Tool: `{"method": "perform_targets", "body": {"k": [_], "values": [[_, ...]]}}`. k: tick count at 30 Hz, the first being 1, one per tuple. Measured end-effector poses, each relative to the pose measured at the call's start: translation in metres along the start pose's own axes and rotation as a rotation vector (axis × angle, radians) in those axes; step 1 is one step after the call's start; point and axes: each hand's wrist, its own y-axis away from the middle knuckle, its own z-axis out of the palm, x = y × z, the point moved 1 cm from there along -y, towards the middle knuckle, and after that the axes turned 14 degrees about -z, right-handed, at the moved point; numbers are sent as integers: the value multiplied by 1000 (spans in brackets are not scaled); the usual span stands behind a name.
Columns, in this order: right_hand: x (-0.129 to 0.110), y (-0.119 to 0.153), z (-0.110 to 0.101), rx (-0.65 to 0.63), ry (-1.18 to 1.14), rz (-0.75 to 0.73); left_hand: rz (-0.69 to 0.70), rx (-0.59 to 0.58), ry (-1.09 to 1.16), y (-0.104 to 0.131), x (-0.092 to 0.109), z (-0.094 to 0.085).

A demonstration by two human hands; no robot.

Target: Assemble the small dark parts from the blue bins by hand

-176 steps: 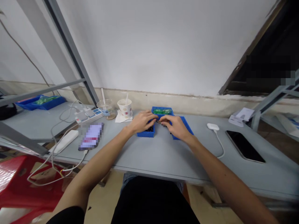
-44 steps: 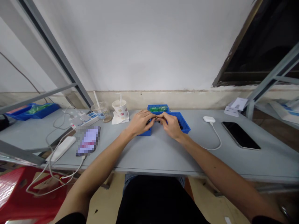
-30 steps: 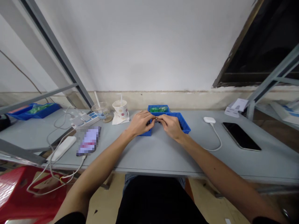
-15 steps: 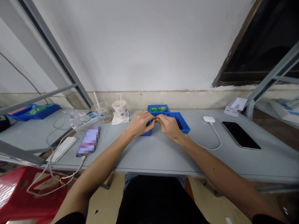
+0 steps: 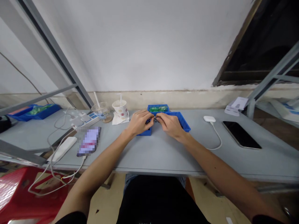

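My left hand (image 5: 140, 122) and my right hand (image 5: 170, 124) meet over the bins, fingertips pinched close together. Between them shows a tiny dark piece (image 5: 156, 119), too small to name; both hands appear to grip it. Under my left hand lies a blue bin (image 5: 145, 133) with small dark parts, mostly covered by the fingers. Another blue bin (image 5: 185, 123) sits beneath and beyond my right hand, its contents largely hidden. Behind both stands a third blue bin (image 5: 158, 106) holding green packets (image 5: 158, 109).
Left on the grey table (image 5: 154, 155) are a paper cup (image 5: 120, 109), a clear plastic cup (image 5: 102, 113), a power strip (image 5: 87, 119), a blurred-out phone (image 5: 89, 140) and a white power bank (image 5: 63, 149). To the right lie a white earbud case (image 5: 209, 119) with its cable and a black phone (image 5: 241, 134).
My fingertips have parted slightly, and a small dark piece now shows between them. My right hand has shifted a little over its bin. The other things stay in place.
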Motion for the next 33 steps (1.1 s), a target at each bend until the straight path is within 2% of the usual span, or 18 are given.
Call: {"method": "perform_targets", "body": {"k": [9, 19, 26, 33], "values": [[0, 1, 3, -41, 6, -16, 50, -24, 47, 1, 3, 2], [0, -2, 8, -43, -199, 110, 69, -33, 38, -1, 2, 1], [-1, -1, 6, -59, -31, 55, 41, -39, -24, -1, 1, -2], [4, 2, 10, -67, 21, 19, 45, -68, 2, 0, -1, 1]]}}
